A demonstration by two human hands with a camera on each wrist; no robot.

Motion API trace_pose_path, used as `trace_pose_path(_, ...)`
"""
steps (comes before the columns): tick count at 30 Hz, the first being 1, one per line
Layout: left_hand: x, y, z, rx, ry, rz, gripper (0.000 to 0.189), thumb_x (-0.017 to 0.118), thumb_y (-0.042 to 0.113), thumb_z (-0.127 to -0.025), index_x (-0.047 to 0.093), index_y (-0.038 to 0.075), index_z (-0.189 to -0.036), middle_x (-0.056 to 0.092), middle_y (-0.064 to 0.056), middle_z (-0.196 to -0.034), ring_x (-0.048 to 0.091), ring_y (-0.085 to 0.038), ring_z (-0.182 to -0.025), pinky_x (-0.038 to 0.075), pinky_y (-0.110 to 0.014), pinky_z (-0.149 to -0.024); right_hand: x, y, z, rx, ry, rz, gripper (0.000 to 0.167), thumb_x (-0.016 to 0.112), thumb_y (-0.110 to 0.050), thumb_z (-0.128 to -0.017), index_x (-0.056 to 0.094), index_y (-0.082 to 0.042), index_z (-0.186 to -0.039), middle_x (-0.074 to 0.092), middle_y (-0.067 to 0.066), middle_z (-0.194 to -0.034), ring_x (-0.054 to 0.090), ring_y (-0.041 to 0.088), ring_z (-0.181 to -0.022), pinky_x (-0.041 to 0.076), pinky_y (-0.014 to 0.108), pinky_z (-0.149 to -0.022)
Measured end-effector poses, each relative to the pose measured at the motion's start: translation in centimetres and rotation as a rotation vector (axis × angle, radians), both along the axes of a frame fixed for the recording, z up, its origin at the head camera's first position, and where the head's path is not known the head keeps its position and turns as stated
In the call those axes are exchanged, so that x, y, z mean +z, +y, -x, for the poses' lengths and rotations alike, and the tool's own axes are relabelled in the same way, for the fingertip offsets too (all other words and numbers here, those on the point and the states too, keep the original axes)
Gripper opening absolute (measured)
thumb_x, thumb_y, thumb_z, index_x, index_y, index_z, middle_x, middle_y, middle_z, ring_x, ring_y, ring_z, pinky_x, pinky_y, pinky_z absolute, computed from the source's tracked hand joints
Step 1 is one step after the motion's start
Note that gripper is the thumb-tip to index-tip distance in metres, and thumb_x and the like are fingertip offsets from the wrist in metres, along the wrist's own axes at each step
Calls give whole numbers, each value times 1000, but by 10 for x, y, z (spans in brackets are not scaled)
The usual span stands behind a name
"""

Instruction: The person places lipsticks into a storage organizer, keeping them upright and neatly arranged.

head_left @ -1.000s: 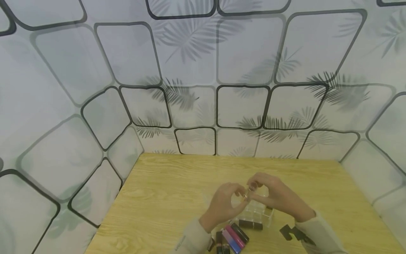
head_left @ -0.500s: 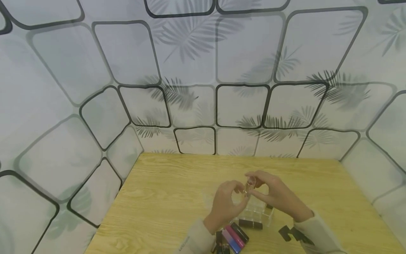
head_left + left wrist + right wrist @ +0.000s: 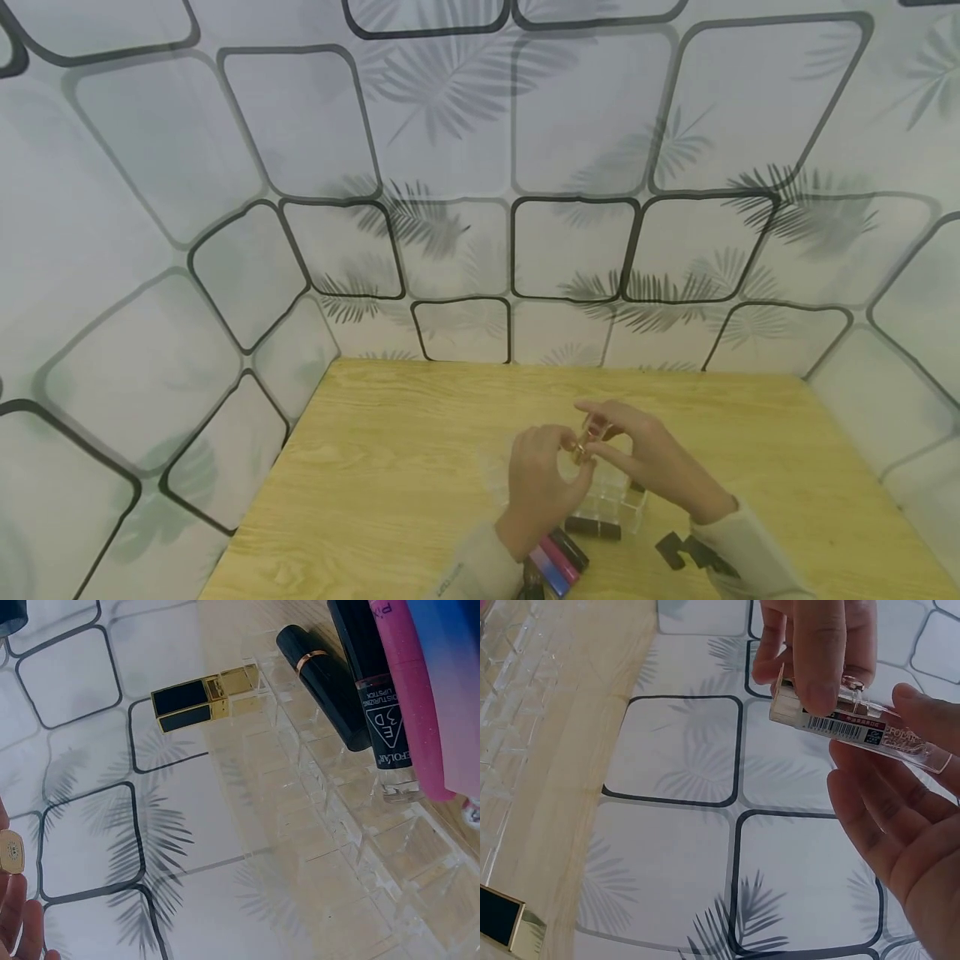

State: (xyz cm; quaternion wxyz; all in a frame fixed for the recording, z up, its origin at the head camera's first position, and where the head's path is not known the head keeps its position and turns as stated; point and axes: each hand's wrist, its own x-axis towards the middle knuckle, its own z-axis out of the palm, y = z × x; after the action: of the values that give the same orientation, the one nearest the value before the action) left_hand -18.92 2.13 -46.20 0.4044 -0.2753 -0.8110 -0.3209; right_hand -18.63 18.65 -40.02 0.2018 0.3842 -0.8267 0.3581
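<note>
Both hands meet over the clear organizer (image 3: 600, 504), around a clear lipstick tube (image 3: 855, 727) with a gold-coloured end and a barcode label. My left hand (image 3: 542, 479) pinches its gold end; in the left wrist view, the tan end face with a small emblem (image 3: 11, 853) shows among the fingers. My right hand (image 3: 645, 450) pinches the clear end between thumb and fingers. Whether the two parts are joined cannot be told. A black-and-gold lipstick (image 3: 184, 703) stands in the organizer, whose other visible compartments are see-through.
Near the organizer's front lie a black lipstick (image 3: 592, 528), another black tube (image 3: 568, 548), a pink tube (image 3: 558, 557) and a blue-to-lilac tube (image 3: 551, 573). A lipstick with a black cap and lettering (image 3: 382, 712) lies beside them. Patterned cloth (image 3: 465, 250) surrounds the wooden table (image 3: 397, 433).
My left hand has shifted slightly right and turned, covering more of the tubes at the front. The held tube has tilted, showing more of its gold end. My right hand has barely moved.
</note>
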Motion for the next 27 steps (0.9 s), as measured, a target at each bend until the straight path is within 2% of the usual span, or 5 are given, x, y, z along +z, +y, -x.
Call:
trace_pose_path(7, 3, 0, -2, 14, -24, 8, 29, 78, 29, -69, 61, 15, -87, 62, 7, -76, 55, -6, -69, 41, -19, -73, 2, 0, -1, -9, 2, 8, 50, 72, 6, -72, 57, 3, -120, 63, -3, -90, 60, 5, -81, 53, 23, -71)
trace_pose_path(13, 1, 1, -2, 47, -13, -24, 28, 77, 32, -70, 60, 16, -84, 61, 8, -74, 53, -5, -67, 40, -18, -70, 4, -1, -2, -41, -32, 28, 34, 72, 3, -74, 62, -7, -105, 67, 1, -91, 63, 6, -78, 54, 25, -68)
trace_pose_path(17, 3, -1, -3, 38, -43, 11, 30, 77, 32, -69, 60, 15, -87, 62, 7, -75, 53, -5, -68, 40, -19, -71, 3, 1, 0, -42, -35, 21, 32, 72, 3, -74, 62, -9, -102, 67, 0, -91, 63, 5, -78, 54, 25, -67)
trace_pose_path(22, 4, -12, 3, 14, -71, 198, 41, 78, 38, -68, 61, 14, -97, 64, 5, -81, 56, -7, -72, 45, -24, -75, 3, 6, 3, -74, -26, 13, 32, 72, 3, -74, 61, -11, -101, 67, -3, -90, 62, 4, -77, 54, 26, -67)
trace_pose_path(27, 3, -29, 14, 73, -112, 452, 46, 72, 48, -72, 61, 18, -105, 66, 7, -91, 59, -9, -81, 48, -28, -82, 0, 14, 8, -114, -33, 8, 31, 74, 0, -74, 62, -13, -100, 66, -7, -88, 62, 2, -77, 54, 26, -67)
